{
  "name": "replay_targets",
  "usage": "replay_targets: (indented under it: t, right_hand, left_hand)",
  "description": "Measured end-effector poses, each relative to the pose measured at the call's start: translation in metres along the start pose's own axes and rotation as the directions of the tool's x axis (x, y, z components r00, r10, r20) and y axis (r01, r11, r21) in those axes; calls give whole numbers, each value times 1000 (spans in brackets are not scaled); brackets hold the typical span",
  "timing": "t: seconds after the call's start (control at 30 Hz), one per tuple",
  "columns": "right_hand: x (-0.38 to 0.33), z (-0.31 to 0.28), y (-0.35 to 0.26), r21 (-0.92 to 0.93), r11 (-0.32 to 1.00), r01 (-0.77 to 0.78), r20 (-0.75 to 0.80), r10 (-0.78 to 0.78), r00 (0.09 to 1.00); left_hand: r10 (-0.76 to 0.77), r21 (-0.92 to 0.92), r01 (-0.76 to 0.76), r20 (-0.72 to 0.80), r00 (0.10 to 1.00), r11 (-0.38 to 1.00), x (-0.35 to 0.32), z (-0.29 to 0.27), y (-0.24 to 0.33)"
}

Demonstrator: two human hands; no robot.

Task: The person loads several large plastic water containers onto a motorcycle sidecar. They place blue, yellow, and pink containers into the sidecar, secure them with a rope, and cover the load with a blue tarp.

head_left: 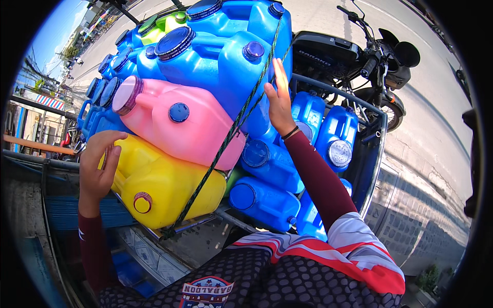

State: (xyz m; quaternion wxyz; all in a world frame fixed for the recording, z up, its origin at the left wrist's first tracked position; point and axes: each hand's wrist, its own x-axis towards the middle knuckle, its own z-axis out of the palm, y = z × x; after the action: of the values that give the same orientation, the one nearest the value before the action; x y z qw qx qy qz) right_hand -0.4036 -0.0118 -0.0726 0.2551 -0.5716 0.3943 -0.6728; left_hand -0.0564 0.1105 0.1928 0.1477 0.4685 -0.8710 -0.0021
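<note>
The scene is outdoors on a sunlit paved street, seen from above a cart bed [169, 256] piled high with plastic jugs lying on their sides. A grey metal rail [359, 105] runs round the far and right edge of the bed. Beyond the rail stands a black motorbike [359, 56], with bare pavement to its right and behind it. On the left, shopfronts and poles line the street under blue sky.

The stack fills most of the bed: a yellow jug [164, 187] at the near bottom, a pink jug [185, 123] on top of it, and blue jugs [221, 61] above and to the right. A dark green rope [226, 141] runs slantwise over the pile down to the near edge of the bed.

The left hand [97, 164] rests against the left end of the yellow jug, fingers loosely curled and a little apart. The right hand [280, 100] lies flat on a blue jug just beside the rope, fingers straight and spread, gripping nothing. Little free room is left between pile and rail; the near edge of the bed is open.
</note>
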Motion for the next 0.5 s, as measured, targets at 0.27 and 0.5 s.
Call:
replay_targets:
  t: [0.27, 0.5]
  right_hand:
    - [12, 73, -5, -119, 983, -138, -275, 101, 956]
    - [11, 23, 9, -57, 987, -149, -26, 147, 989]
  left_hand:
    - [-400, -400, 235, -405, 822, 886, -190, 90, 24]
    - [-649, -671, 254, -439, 621, 697, -210, 143, 22]
